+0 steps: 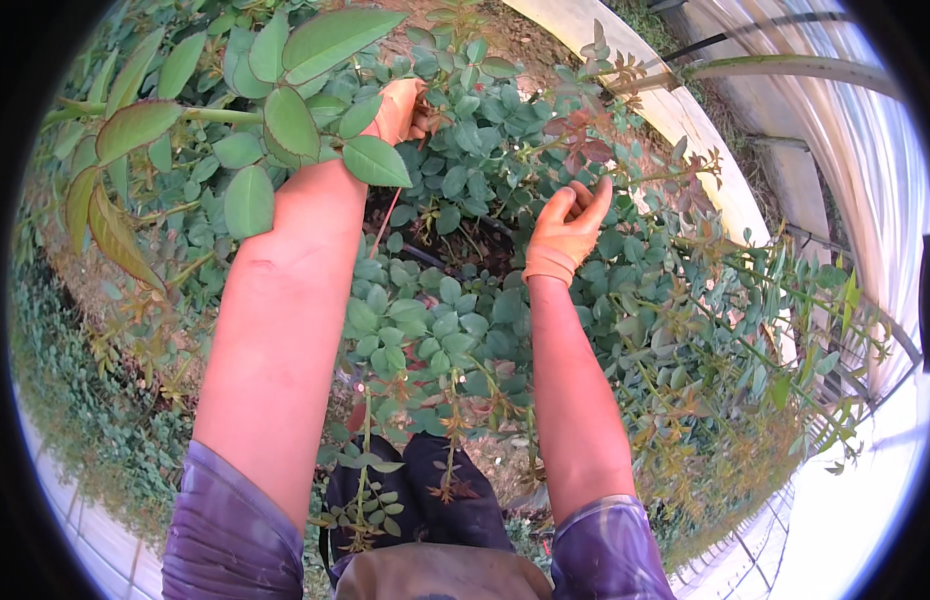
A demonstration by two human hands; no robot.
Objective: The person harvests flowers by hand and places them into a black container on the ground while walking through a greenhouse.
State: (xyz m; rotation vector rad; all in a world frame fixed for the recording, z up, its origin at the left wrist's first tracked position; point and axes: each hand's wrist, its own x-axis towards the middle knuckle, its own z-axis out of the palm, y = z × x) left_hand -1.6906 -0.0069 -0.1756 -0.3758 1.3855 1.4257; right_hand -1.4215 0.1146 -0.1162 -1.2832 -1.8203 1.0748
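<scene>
Both hands wear orange gloves with the fingertips bare. My left hand (402, 112) reaches into the rose foliage at the top middle; its fingers are curled in among the leaves, and whether they grip a stem is hidden. A thin reddish string or stem (386, 221) runs down below it. My right hand (570, 225) is raised over the rose bushes (442, 322) at the right, thumb and index finger apart, beside a reddish young shoot (577, 142). A thick rose stem with large green leaves (224, 116) crosses above my left forearm.
Dark soil with a black pipe (423, 256) shows between the bushes. A pale curved strip (705, 142) borders the bed at the right, with plastic sheeting (847, 150) and metal bars beyond. Long thorny stems (765, 349) lean out at the right; more bushes stand at the left.
</scene>
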